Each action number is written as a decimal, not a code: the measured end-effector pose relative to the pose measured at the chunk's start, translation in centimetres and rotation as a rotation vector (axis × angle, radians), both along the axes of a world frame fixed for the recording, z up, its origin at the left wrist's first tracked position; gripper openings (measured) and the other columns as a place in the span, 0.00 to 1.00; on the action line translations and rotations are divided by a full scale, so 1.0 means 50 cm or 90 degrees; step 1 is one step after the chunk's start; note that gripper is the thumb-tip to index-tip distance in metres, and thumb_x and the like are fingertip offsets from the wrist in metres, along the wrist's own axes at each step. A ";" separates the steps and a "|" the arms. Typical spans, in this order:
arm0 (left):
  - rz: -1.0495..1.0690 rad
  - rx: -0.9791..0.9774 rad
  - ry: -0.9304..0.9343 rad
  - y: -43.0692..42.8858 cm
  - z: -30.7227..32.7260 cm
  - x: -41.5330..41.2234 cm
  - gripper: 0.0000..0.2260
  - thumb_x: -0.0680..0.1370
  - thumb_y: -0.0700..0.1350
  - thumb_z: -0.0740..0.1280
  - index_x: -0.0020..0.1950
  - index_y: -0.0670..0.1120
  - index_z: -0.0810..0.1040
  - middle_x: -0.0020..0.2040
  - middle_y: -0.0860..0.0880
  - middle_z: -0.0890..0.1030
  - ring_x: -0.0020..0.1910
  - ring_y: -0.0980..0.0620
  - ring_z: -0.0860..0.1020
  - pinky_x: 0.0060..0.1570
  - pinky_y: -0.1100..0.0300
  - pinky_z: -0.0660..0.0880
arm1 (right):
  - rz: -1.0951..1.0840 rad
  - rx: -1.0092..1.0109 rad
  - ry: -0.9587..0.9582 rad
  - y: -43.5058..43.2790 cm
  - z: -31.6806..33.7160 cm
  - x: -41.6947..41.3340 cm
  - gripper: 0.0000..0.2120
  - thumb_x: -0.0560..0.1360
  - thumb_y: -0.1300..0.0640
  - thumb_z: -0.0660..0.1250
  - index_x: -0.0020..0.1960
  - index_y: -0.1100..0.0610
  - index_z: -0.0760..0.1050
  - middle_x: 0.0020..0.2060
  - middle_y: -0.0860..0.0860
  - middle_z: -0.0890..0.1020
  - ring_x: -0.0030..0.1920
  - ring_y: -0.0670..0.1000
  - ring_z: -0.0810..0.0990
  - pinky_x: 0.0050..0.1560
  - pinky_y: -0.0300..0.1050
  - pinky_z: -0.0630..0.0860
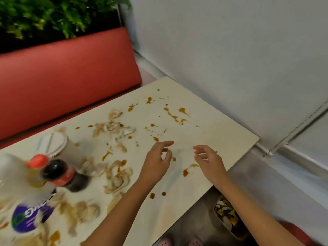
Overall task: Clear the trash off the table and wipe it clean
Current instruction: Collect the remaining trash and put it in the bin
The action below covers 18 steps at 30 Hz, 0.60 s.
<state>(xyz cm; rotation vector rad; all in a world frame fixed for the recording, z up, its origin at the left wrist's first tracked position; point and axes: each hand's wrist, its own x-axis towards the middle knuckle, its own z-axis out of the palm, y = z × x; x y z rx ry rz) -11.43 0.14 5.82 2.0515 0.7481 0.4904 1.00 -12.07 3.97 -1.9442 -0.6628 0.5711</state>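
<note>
The cream table (221,132) is spattered with brown sauce stains (171,114). Crumpled, sauce-soaked napkins (117,176) lie across its left half, with more napkins (113,126) farther back. At the left stand a cola bottle (62,173) with a red cap, a white paper cup (58,148) with a lid, and a clear bottle with a purple label (30,219). My left hand (156,162) and my right hand (209,160) hover over the table's right part, fingers loosely curled, holding nothing.
A red bench seat (67,77) runs behind the table, green plants (53,15) above it. A grey wall (230,50) borders the right side. Below the table's near edge a bin (229,219) holds wrappers; pink shoes (166,243) show on the floor.
</note>
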 end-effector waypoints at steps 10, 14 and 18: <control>0.185 0.005 0.025 0.057 -0.011 -0.197 0.12 0.79 0.41 0.60 0.61 0.50 0.75 0.56 0.56 0.74 0.49 0.66 0.73 0.45 0.80 0.67 | 0.163 -0.026 0.010 0.130 -0.014 -0.130 0.11 0.77 0.62 0.61 0.57 0.53 0.74 0.49 0.49 0.76 0.44 0.41 0.74 0.39 0.24 0.69; 0.234 0.016 0.043 0.073 -0.024 -0.252 0.11 0.79 0.41 0.61 0.59 0.52 0.76 0.58 0.54 0.76 0.51 0.60 0.74 0.46 0.77 0.68 | 0.229 -0.035 0.018 0.161 -0.014 -0.155 0.10 0.77 0.61 0.61 0.56 0.52 0.74 0.50 0.49 0.77 0.45 0.42 0.74 0.39 0.26 0.70; 0.266 0.005 0.107 0.083 -0.044 -0.278 0.12 0.79 0.47 0.63 0.62 0.53 0.74 0.61 0.53 0.73 0.53 0.58 0.73 0.47 0.68 0.68 | 0.272 -0.037 0.018 0.182 -0.014 -0.165 0.10 0.77 0.62 0.61 0.56 0.52 0.74 0.50 0.49 0.76 0.43 0.40 0.74 0.38 0.24 0.70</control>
